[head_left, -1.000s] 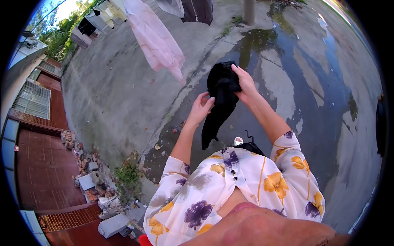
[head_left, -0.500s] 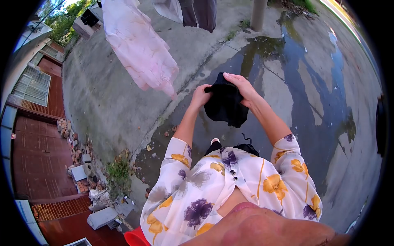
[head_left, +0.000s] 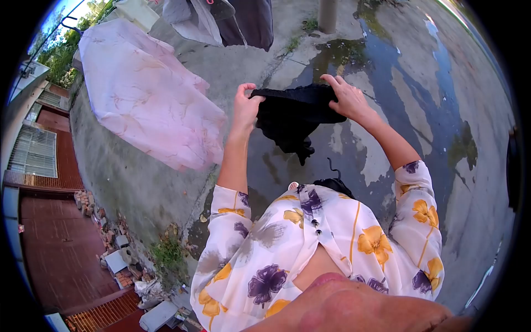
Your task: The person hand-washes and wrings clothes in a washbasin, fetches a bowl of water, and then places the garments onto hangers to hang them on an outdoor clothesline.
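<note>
A black cloth garment (head_left: 293,113) is stretched out between my two hands, its lower edge hanging loose over the wet ground. My left hand (head_left: 246,106) pinches its left top corner, fingers closed on the cloth. At the other end, my right hand (head_left: 347,98) holds the right side of the upper edge, thumb and fingers around the fabric. To the left hangs a large pale pink cloth (head_left: 152,99), near my left forearm.
Grey and dark garments (head_left: 246,22) hang at the top. Behind them stands a pole (head_left: 327,16). A puddle (head_left: 387,105) spreads over the concrete ahead and right. Bricks and rubble (head_left: 124,254) lie at lower left beside a red door (head_left: 61,243).
My hands have moved apart and up, spreading the black garment wide from a bunched shape. The pink cloth appears larger and closer on the left.
</note>
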{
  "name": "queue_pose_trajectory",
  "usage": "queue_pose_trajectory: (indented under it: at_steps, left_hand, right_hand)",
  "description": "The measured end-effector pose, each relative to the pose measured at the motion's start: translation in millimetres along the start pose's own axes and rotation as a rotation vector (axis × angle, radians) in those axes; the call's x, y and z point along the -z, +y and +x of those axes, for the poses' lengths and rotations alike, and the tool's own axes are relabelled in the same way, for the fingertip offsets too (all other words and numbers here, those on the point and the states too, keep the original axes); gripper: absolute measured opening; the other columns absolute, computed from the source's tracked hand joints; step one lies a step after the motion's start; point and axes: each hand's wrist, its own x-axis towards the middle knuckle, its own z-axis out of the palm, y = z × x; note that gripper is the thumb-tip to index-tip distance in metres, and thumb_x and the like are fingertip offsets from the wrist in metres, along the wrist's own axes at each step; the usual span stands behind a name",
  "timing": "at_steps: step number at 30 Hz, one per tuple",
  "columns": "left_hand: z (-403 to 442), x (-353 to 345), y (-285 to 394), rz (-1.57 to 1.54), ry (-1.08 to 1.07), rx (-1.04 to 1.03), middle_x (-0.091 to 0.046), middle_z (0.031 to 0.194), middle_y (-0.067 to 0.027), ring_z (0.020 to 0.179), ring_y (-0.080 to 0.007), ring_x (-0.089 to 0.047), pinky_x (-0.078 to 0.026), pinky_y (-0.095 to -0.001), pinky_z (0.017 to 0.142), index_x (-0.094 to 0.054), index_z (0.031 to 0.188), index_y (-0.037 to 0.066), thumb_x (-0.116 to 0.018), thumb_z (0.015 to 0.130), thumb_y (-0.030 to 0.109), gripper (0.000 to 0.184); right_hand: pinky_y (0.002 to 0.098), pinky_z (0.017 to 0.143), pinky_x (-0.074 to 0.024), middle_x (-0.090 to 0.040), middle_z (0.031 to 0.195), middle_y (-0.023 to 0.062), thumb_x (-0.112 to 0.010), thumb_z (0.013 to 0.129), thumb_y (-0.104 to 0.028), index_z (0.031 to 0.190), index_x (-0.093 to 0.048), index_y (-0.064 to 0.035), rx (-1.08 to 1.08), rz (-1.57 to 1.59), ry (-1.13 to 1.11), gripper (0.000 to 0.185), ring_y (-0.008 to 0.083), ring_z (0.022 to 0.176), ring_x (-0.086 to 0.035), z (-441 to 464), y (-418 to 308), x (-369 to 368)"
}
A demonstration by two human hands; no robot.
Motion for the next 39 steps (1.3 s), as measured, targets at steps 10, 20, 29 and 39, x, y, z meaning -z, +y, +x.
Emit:
queue_pose_trajectory:
  at_steps: [10,20,29,39]
  left_hand:
    - [58,35,27,0.607,0.076,-0.341,-0.063,0.081,-0.0105,0.073,-0.0222,-0.061,-0.047,-0.0337,0.070,-0.065,0.103,0.002,-0.061,0.079,0.002,0.025]
    - [60,49,75,1.131,0.312,-0.529,-0.064,0.107,-0.0203,0.098,-0.0340,-0.063,-0.050,-0.0387,0.086,-0.067,0.114,0.008,-0.060,0.082,0.004,0.033]
    - [57,-24,42,0.626,-0.148,-0.332,-0.066,0.116,-0.0172,0.104,-0.0257,-0.064,-0.049,-0.0362,0.090,-0.056,0.128,0.000,-0.077,0.074,0.034,0.067]
    - [78,-50,59,0.610,0.263,-0.525,-0.071,0.092,-0.0155,0.085,-0.0242,-0.067,-0.050,-0.0336,0.082,-0.065,0.106,-0.001,-0.048,0.076,-0.003,0.034]
  right_hand:
    - [0.0280,0.070,-0.0550,-0.065,0.097,0.0007,-0.048,0.086,-0.001,0.113,-0.065,-0.0099,-0.079,1.013,-0.164,0.033,0.0089,0.085,-0.061,118,48,7]
    - [0.0249,0.075,-0.0460,-0.065,0.101,-0.0028,-0.048,0.093,-0.014,0.114,-0.069,-0.0153,0.131,0.931,-0.270,0.030,0.0080,0.091,-0.058,201,12,51]
    - [0.0229,0.079,-0.0433,-0.064,0.101,0.0020,-0.048,0.087,-0.010,0.100,-0.070,-0.0083,0.261,1.044,-0.470,0.026,0.0098,0.094,-0.055,214,-68,47]
    - [0.0449,0.093,-0.0477,-0.060,0.115,0.0111,-0.067,0.073,-0.006,0.129,-0.053,-0.0179,0.434,0.163,-0.008,0.059,0.0323,0.117,-0.054,188,12,-25]
